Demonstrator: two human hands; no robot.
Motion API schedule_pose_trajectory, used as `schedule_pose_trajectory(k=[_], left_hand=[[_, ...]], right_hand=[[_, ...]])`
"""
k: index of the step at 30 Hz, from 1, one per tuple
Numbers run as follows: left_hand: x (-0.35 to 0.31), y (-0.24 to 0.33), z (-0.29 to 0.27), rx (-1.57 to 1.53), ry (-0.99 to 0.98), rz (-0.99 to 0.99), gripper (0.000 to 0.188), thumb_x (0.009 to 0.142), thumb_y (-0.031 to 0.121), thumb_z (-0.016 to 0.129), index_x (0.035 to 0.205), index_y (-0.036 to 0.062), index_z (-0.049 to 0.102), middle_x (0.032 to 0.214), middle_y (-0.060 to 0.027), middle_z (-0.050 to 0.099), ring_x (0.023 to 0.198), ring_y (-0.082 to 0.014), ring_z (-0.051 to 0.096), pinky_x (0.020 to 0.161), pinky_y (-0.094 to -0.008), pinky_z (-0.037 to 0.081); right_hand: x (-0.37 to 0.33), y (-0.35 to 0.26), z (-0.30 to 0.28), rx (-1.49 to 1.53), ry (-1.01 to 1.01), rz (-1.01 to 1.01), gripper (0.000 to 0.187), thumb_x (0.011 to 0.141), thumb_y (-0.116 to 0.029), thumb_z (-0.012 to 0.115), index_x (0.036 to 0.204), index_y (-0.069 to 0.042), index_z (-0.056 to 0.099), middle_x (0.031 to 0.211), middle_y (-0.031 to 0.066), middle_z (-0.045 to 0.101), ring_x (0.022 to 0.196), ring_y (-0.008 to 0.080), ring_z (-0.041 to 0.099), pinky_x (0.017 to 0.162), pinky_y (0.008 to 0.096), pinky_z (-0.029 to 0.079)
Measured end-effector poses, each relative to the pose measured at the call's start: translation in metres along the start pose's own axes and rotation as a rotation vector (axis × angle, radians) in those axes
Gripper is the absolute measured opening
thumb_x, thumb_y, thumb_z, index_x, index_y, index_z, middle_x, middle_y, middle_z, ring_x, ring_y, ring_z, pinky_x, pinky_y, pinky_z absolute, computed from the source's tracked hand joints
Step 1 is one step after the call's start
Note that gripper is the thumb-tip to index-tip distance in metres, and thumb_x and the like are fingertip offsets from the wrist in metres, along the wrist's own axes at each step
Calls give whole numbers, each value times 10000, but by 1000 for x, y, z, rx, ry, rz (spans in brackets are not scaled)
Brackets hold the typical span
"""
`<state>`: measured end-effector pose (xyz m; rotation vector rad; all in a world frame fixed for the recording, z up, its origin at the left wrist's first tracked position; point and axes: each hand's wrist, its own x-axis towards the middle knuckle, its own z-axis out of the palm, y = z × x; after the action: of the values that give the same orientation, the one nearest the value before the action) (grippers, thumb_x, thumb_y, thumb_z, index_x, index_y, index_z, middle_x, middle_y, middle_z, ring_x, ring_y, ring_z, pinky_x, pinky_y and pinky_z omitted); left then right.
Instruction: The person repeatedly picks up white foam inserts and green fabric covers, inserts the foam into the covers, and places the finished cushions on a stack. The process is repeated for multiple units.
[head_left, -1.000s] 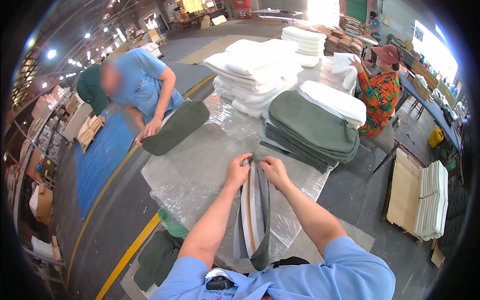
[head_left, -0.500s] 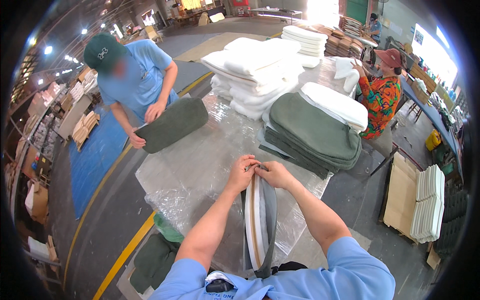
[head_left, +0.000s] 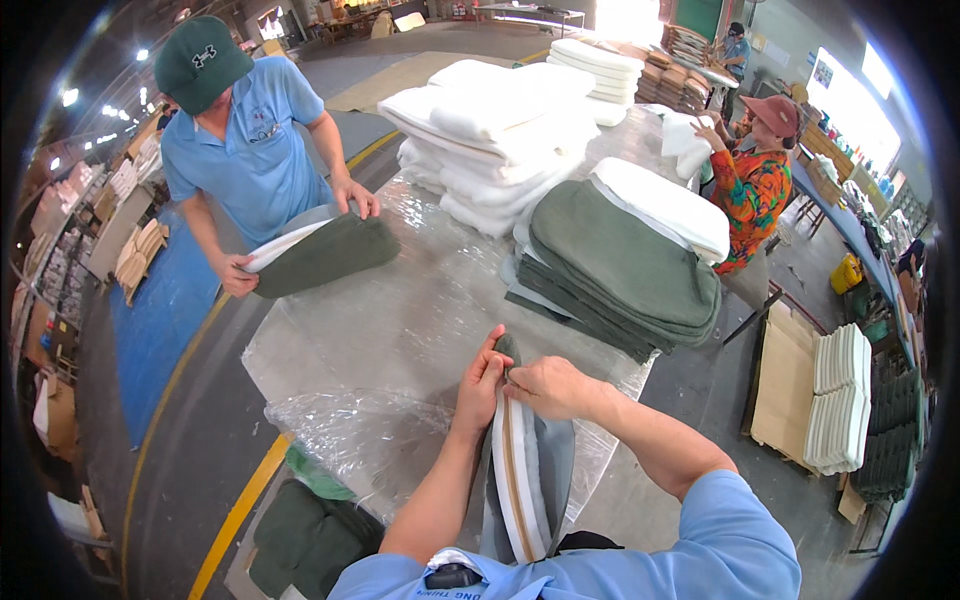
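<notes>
A cushion stands on its edge between my forearms, its near end against my body. White padding [head_left: 513,465] with a brown stripe along its middle shows through the open side of its dark green cover [head_left: 510,348]. My left hand [head_left: 480,385] holds the cover's far end from the left, fingers pointing up along it and thumb pressed in. With curled fingers, my right hand [head_left: 550,388] grips the cover's edge close beside it. What lies inside the right fist is hidden.
The table [head_left: 330,330] is wrapped in clear plastic. Dark green covers [head_left: 620,260] are piled at right, white padding [head_left: 490,150] behind. Across the table at left, a co-worker [head_left: 250,150] handles another green-covered cushion [head_left: 335,255]; another person [head_left: 755,185] works at far right.
My right hand has turned into a fist at the cover's end, and its elbow has swung outward. My left fingers have straightened upward. The co-worker has tilted the other cushion, exposing its white padding.
</notes>
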<state>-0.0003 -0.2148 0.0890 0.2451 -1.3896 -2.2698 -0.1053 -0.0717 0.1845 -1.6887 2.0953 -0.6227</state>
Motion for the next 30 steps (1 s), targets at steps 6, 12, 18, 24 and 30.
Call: schedule_pose_trajectory(k=[6, 12, 18, 24, 30], left_hand=[[-19, 2, 5, 54, -4, 87, 208, 1130, 159, 569, 1007, 47, 693, 1736, -64, 380, 1261, -87, 531, 1090, -285, 408], [-18, -1, 0, 238, 119, 99, 198, 1138, 212, 569, 1067, 73, 690, 1557, -12, 551, 1170, -79, 551, 1058, -271, 425], [-57, -21, -9, 153, 202, -8, 296, 1137, 338, 570, 1175, 76, 703, 1422, -54, 626, 1233, -147, 548, 1074, -317, 431], [-168, -9, -50, 622, 462, -217, 344, 1111, 325, 584, 1270, 52, 720, 1273, -115, 724, 1169, -229, 659, 1000, -352, 511], [-296, -23, -30, -147, 590, -784, 381, 1043, 286, 715, 1343, 60, 655, 1231, -83, 725, 1100, -222, 682, 952, -399, 556]], right_hand=[[-13, -16, 0, 22, -88, 14, 366, 1068, -327, 578, 896, -14, 658, 850, 234, 709, 847, 472, 685, 785, 567, 532], [-1, 30, -10, 624, -47, 154, 435, 1083, -418, 614, 954, -7, 674, 779, 114, 683, 719, 311, 667, 709, 458, 534], [54, 58, 9, 624, 343, 313, 443, 1032, -414, 689, 1192, -3, 744, 997, 64, 723, 949, 152, 626, 876, 350, 503], [10, 97, 16, 950, 352, 717, 371, 958, -353, 742, 1185, -61, 768, 994, 39, 712, 924, 164, 629, 822, 346, 506], [-90, 133, 22, 1269, 368, 976, 383, 1002, -303, 660, 1319, -92, 702, 1117, 93, 734, 1007, 219, 689, 915, 377, 564]])
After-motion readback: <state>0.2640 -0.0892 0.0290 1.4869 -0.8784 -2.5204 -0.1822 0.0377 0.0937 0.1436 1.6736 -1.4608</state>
